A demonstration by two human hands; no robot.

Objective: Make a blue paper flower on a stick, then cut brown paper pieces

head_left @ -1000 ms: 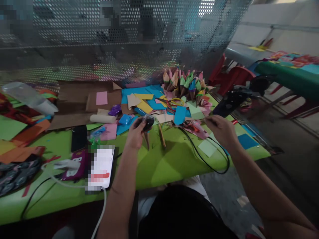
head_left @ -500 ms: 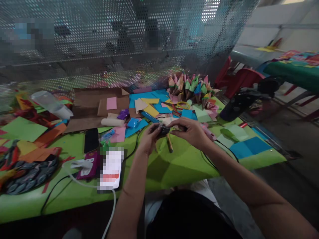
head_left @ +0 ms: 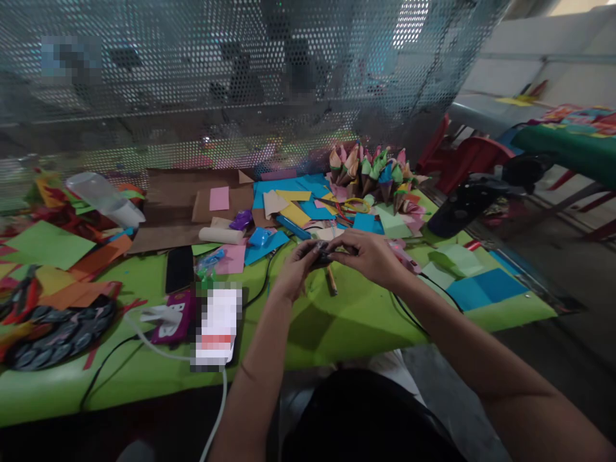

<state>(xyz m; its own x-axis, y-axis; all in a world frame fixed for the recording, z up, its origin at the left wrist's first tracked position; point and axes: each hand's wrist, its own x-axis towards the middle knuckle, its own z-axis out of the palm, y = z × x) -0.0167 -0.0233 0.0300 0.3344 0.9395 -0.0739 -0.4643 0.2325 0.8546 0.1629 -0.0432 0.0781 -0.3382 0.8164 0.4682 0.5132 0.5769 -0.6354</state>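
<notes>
Over the front middle of the table, my left hand (head_left: 292, 273) is closed around a small dark grey piece (head_left: 321, 253), whose kind I cannot make out. My right hand (head_left: 369, 258) has its thumb and fingers pinched together at the right side of the same piece, partly hiding it. Beneath the hands a short wooden stick (head_left: 332, 282) lies on the green table cover (head_left: 327, 321). Behind the left hand is a blue cutter-like tool (head_left: 293, 226). A pink tool with a black cord (head_left: 403, 254) lies partly hidden behind the right wrist.
Paper cones with coloured tips (head_left: 368, 173) stand at the back right. Scissors with yellow handles (head_left: 357, 205) lie among paper sheets. At left are a black phone (head_left: 179, 269), a purple power socket (head_left: 171, 319), a white phone (head_left: 219, 327) and a plastic bottle (head_left: 103, 196).
My right fingers have come down and in against the dark piece, closing the small gap between the hands. The whole view has shifted slightly; objects on the table stay put.
</notes>
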